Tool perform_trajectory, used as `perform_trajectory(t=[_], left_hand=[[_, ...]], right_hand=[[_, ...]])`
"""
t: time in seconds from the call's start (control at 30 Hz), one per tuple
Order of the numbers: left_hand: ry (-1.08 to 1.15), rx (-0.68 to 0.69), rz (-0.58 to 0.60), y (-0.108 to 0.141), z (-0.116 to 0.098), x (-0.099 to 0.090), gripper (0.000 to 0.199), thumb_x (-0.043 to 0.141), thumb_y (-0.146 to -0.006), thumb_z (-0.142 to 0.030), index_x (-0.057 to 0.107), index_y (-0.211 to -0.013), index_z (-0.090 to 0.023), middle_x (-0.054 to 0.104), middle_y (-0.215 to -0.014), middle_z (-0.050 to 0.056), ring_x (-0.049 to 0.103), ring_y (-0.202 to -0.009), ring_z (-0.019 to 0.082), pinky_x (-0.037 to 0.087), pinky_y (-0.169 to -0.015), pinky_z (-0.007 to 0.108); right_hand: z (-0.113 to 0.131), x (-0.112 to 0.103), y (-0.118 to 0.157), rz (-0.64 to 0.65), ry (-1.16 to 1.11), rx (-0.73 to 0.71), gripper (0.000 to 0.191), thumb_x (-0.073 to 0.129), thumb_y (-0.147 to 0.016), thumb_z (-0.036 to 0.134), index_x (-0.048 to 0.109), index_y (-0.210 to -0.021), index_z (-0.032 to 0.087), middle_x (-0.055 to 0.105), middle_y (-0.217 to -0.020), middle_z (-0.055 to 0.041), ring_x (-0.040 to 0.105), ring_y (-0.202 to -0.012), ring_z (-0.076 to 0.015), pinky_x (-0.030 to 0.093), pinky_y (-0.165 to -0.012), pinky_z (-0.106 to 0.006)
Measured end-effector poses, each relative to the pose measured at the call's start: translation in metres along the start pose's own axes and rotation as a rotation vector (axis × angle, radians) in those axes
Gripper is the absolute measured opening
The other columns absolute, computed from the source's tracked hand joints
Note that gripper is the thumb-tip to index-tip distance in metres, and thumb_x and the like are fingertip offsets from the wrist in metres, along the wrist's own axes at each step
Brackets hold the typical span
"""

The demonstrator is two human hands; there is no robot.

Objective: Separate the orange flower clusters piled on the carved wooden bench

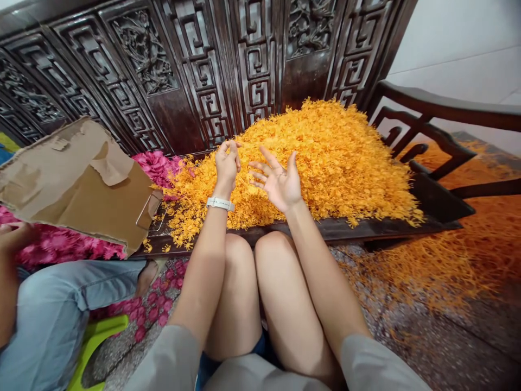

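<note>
Orange flower pieces [325, 157] are heaped on a dark wooden bench [252, 234]. Above the heap's left part is my left hand [228, 163], with a pale watch [220, 203] on the wrist. Its fingers are curled together in a pinch; what they hold, if anything, is too small to tell. My right hand [280, 182] is over the middle of the heap, palm up, fingers spread and nothing resting in it. A small gap separates the two hands.
A torn cardboard piece [81, 184] and pink flowers [69, 241] lie left. A person in jeans [52, 309] sits there by a green stool [97, 336]. Carved panels [195, 65] rise behind. The bench's armrest [443, 103] and orange strands [439, 271] are right.
</note>
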State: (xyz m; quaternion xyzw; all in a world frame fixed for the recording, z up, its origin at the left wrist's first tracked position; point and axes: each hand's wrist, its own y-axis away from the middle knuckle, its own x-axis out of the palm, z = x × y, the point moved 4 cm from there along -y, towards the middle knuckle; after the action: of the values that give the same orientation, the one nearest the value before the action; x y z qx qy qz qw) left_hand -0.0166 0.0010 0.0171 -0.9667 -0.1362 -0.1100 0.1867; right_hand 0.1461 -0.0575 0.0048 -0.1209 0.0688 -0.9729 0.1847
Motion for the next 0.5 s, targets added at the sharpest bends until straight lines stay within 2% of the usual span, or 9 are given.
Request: perform_trajectory(t=[0.1,0.2,0.27,0.33,0.4,0.5], left_hand=[[0.030,-0.002,-0.119,-0.001,-0.001,-0.004,0.043,0.066,-0.101,-0.063,0.057,-0.085,-0.024,0.036,-0.049,-0.009,0.031,-0.040,0.009,0.026,-0.041,0.021],[0.045,-0.017,-0.144,-0.002,0.001,-0.009,0.043,0.067,-0.100,-0.063,0.057,-0.086,-0.024,0.038,-0.051,-0.009,0.033,-0.041,0.009,0.025,-0.042,0.021],[0.043,-0.029,-0.144,-0.003,0.002,-0.012,0.043,0.067,-0.100,-0.063,0.057,-0.086,-0.024,0.038,-0.052,-0.008,0.033,-0.041,0.009,0.025,-0.042,0.021],[0.031,-0.029,-0.169,-0.004,0.002,-0.015,0.044,0.068,-0.100,-0.063,0.057,-0.085,-0.023,0.039,-0.053,-0.008,0.034,-0.043,0.009,0.025,-0.043,0.022],[0.017,-0.005,-0.226,-0.005,0.003,-0.018,0.044,0.067,-0.100,-0.062,0.056,-0.083,-0.023,0.039,-0.054,-0.007,0.035,-0.044,0.009,0.026,-0.045,0.022],[-0.017,0.049,-0.342,-0.008,0.006,-0.022,0.045,0.063,-0.103,-0.061,0.054,-0.082,-0.023,0.038,-0.054,-0.007,0.035,-0.046,0.009,0.025,-0.047,0.024]], right_hand=[[-0.013,0.011,-0.004,0.031,0.025,0.037,0.071,0.050,-0.095,0.081,0.064,-0.141,0.028,0.066,-0.139,-0.0101,0.061,-0.128,-0.0270,0.057,-0.096,-0.037],[-0.027,0.024,-0.007,0.092,0.076,0.055,0.051,0.074,-0.089,0.066,0.066,-0.119,0.026,0.066,-0.115,-0.0061,0.064,-0.103,-0.0210,0.055,-0.079,-0.031],[-0.033,0.027,-0.009,0.107,0.095,0.052,0.045,0.076,-0.089,0.065,0.062,-0.102,0.025,0.057,-0.091,-0.0007,0.056,-0.077,-0.0153,0.047,-0.064,-0.027],[-0.035,0.024,-0.012,0.058,0.099,0.017,0.048,0.072,-0.090,0.069,0.053,-0.088,0.024,0.044,-0.079,0.0030,0.042,-0.064,-0.0122,0.037,-0.057,-0.026],[-0.032,0.016,-0.013,-0.037,0.122,-0.062,0.055,0.068,-0.092,0.074,0.044,-0.081,0.025,0.036,-0.073,0.0045,0.034,-0.060,-0.0121,0.031,-0.055,-0.027],[-0.016,0.012,-0.007,-0.147,0.304,-0.252,0.060,0.057,-0.096,0.079,0.039,-0.077,0.025,0.034,-0.069,0.0036,0.036,-0.062,-0.0143,0.030,-0.059,-0.029]])
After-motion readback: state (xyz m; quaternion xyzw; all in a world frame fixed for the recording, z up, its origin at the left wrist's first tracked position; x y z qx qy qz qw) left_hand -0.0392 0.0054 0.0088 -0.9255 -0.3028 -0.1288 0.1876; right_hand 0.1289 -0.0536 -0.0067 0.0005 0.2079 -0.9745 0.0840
